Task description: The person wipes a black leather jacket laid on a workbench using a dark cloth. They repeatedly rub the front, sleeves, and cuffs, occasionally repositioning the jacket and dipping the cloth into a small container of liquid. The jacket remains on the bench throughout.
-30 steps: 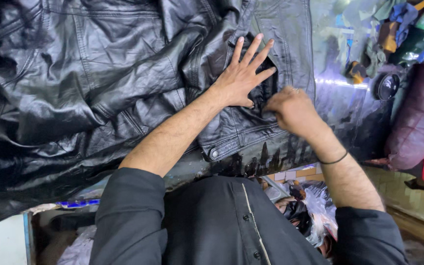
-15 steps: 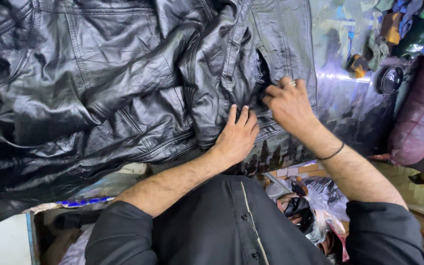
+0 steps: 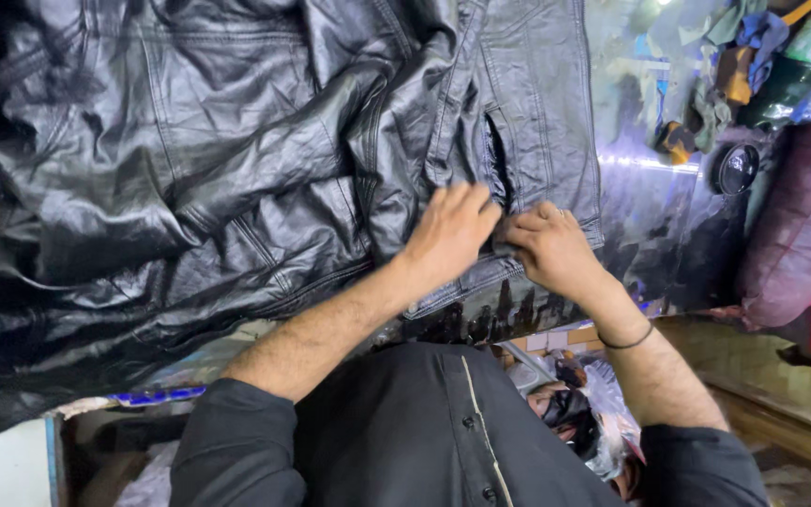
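Note:
A black leather jacket (image 3: 199, 160) lies spread and creased over the work table, filling most of the head view. A pocket slit (image 3: 495, 160) gapes open in its front panel near the hem. My left hand (image 3: 448, 233) lies palm down on the leather just left of the slit's lower end, fingers together. Beside it, my right hand (image 3: 546, 246) pinches the jacket's lower edge below the slit. Both hands nearly touch each other. A thin black band circles my right wrist.
A glossy printed table cover (image 3: 668, 235) shows right of the jacket. Cloth scraps (image 3: 706, 84), a dark green bottle (image 3: 804, 56) and a round black lid (image 3: 737, 169) sit at the far right. A maroon cushion (image 3: 800, 225) leans at the right edge. Bags lie below the table.
My left hand drew back from the pocket slit toward the hem, then slid right until it met my right hand. My right hand stayed at the jacket's lower edge.

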